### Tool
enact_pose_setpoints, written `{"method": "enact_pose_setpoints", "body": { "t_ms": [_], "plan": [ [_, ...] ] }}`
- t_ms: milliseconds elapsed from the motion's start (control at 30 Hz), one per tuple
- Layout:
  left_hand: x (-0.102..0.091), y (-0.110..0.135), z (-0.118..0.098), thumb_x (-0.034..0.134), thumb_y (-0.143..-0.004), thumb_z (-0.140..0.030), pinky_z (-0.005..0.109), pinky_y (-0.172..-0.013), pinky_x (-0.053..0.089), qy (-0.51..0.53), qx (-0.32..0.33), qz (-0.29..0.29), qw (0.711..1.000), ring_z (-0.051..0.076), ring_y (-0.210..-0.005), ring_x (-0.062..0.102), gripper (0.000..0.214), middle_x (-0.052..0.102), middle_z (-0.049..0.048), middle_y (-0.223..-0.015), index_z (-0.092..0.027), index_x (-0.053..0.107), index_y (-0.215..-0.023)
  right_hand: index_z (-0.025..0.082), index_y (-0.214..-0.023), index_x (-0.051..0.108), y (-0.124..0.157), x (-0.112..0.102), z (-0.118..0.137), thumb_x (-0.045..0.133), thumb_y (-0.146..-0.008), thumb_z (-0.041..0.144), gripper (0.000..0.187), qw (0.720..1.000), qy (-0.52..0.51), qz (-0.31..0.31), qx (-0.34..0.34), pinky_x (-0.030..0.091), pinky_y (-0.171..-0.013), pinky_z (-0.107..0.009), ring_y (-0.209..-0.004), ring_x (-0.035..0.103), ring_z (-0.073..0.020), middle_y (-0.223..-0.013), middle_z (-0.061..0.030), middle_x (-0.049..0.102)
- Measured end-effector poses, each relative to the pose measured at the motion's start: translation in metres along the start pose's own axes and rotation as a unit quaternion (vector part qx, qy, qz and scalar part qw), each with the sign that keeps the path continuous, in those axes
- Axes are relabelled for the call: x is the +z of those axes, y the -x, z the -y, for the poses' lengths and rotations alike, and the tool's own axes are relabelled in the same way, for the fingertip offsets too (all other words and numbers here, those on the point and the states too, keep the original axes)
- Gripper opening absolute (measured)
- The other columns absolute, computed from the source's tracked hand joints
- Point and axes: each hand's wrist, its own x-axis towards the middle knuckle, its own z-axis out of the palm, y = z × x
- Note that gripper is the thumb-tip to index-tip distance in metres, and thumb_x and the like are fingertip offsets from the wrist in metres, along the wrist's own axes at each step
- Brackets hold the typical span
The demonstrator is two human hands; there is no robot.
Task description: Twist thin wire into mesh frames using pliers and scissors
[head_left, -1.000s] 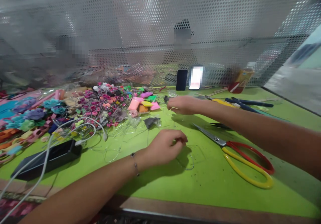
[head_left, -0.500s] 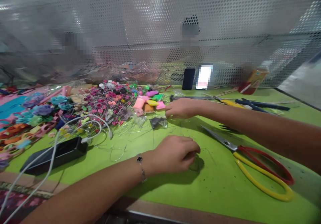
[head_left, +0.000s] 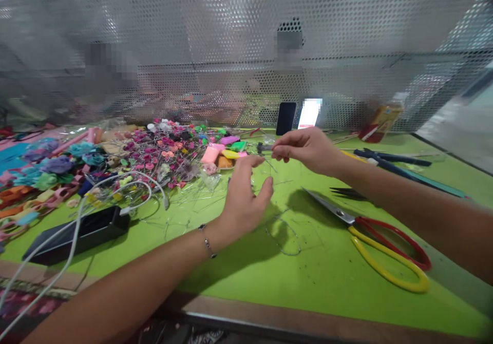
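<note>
Green tabletop (head_left: 331,303), wire loop (head_left: 291,253) below left fingers (head_left: 247,164)

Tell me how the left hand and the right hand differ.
The left hand has its thumb spread from its fingers; the right hand has its thumb and fingertips pinched together. The left hand has a bracelet at its wrist; none shows on the right hand. Both are raised over the green tabletop.
</note>
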Motion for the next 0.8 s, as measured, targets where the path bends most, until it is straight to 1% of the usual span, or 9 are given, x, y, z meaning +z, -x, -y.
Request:
{"method": "enact_pose_setpoints", "body": {
  "t_ms": [100, 200, 300, 367, 467, 533, 633, 700, 800],
  "plan": [
    [0.002, -0.001, 0.003, 0.064, -0.097, -0.040, 0.047, -0.104, 0.049, 0.037, -0.032, 0.040, 0.998, 0.028, -0.120, 0.062, 0.033, 0.069, 0.0150, -0.127, -0.019, 0.062, -0.123, 0.022, -0.088, 0.082, 0.017, -0.005, 0.032, 0.084, -0.083, 0.055, 0.034, 0.990, -0.127, -0.014, 0.061, 0.056, -0.060, -0.030, -0.065, 0.068, -0.0157, -0.076, -0.0025, 0.077],
    [0.006, 0.003, -0.002, 0.059, -0.102, -0.044, 0.041, -0.095, 0.054, 0.198, -0.109, 0.128, 0.966, 0.023, -0.099, 0.070, 0.028, 0.075, 0.0103, -0.101, -0.018, 0.069, -0.102, 0.022, -0.087, 0.082, 0.033, -0.002, 0.052, 0.084, -0.083, 0.054, 0.032, 0.990, -0.120, -0.025, 0.067, 0.056, -0.059, -0.031, -0.066, 0.069, -0.0166, -0.075, -0.0029, 0.078],
    [0.011, 0.006, -0.009, 0.067, -0.098, -0.047, 0.035, -0.077, 0.058, 0.371, -0.212, 0.176, 0.887, 0.017, -0.074, 0.070, 0.030, 0.070, 0.0037, -0.080, -0.017, 0.068, -0.097, 0.023, -0.088, 0.083, 0.042, -0.003, 0.058, 0.081, -0.085, 0.052, 0.030, 0.997, -0.012, -0.059, 0.054, 0.056, -0.059, -0.032, -0.065, 0.069, -0.0179, -0.073, -0.0024, 0.077],
    [0.012, 0.008, -0.014, 0.074, -0.092, -0.048, 0.031, -0.064, 0.057, 0.425, -0.263, 0.178, 0.848, 0.014, -0.062, 0.067, 0.032, 0.066, -0.0001, -0.075, -0.017, 0.066, -0.097, 0.023, -0.093, 0.083, 0.047, -0.010, 0.058, 0.076, -0.088, 0.050, 0.028, 0.991, 0.092, -0.090, 0.044, 0.056, -0.062, -0.033, -0.069, 0.070, -0.0195, -0.078, -0.0033, 0.079],
    [0.012, 0.009, -0.017, 0.077, -0.089, -0.046, 0.026, -0.053, 0.053, 0.430, -0.295, 0.170, 0.836, 0.012, -0.055, 0.064, 0.033, 0.064, -0.0014, -0.073, -0.017, 0.063, -0.092, 0.022, -0.100, 0.083, 0.063, -0.032, 0.056, 0.063, -0.095, 0.046, 0.031, 0.958, 0.268, -0.101, 0.026, 0.056, -0.075, -0.038, -0.082, 0.074, -0.0229, -0.096, -0.0075, 0.083],
    [0.011, 0.009, -0.017, 0.077, -0.089, -0.045, 0.024, -0.050, 0.051, 0.423, -0.308, 0.168, 0.836, 0.011, -0.055, 0.062, 0.032, 0.064, -0.0011, -0.074, -0.017, 0.061, -0.090, 0.019, -0.104, 0.082, 0.083, -0.047, 0.054, 0.054, -0.099, 0.044, 0.037, 0.933, 0.351, -0.032, 0.071, 0.054, -0.076, -0.040, -0.082, 0.073, -0.0241, -0.099, -0.0114, 0.082],
    [0.012, 0.011, -0.015, 0.074, -0.091, -0.041, 0.021, -0.046, 0.044, 0.416, -0.327, 0.163, 0.833, 0.008, -0.053, 0.057, 0.027, 0.062, -0.0012, -0.075, -0.017, 0.062, -0.091, 0.021, -0.101, 0.079, 0.126, -0.062, 0.047, 0.053, -0.099, 0.053, 0.041, 0.896, 0.365, 0.151, 0.204, 0.052, -0.071, -0.040, -0.080, 0.071, -0.0262, -0.096, -0.0126, 0.079],
    [0.014, 0.011, -0.014, 0.070, -0.093, -0.036, 0.018, -0.045, 0.038, 0.420, -0.332, 0.152, 0.831, 0.006, -0.050, 0.050, 0.020, 0.059, -0.0027, -0.073, -0.017, 0.064, -0.094, 0.021, -0.106, 0.076, 0.156, -0.063, 0.040, 0.061, -0.092, 0.058, 0.042, 0.868, 0.367, 0.178, 0.283, 0.053, -0.071, -0.041, -0.083, 0.072, -0.0300, -0.096, -0.0129, 0.076],
    [0.016, 0.010, -0.014, 0.065, -0.096, -0.028, 0.016, -0.044, 0.030, 0.422, -0.347, 0.136, 0.827, 0.004, -0.048, 0.042, 0.011, 0.052, -0.0052, -0.069, -0.018, 0.065, -0.098, 0.021, -0.115, 0.070, 0.190, -0.058, 0.031, 0.062, -0.088, 0.057, 0.045, 0.852, 0.381, 0.176, 0.314, 0.052, -0.083, -0.046, -0.096, 0.070, -0.0347, -0.108, -0.0145, 0.073]
  ]
}}
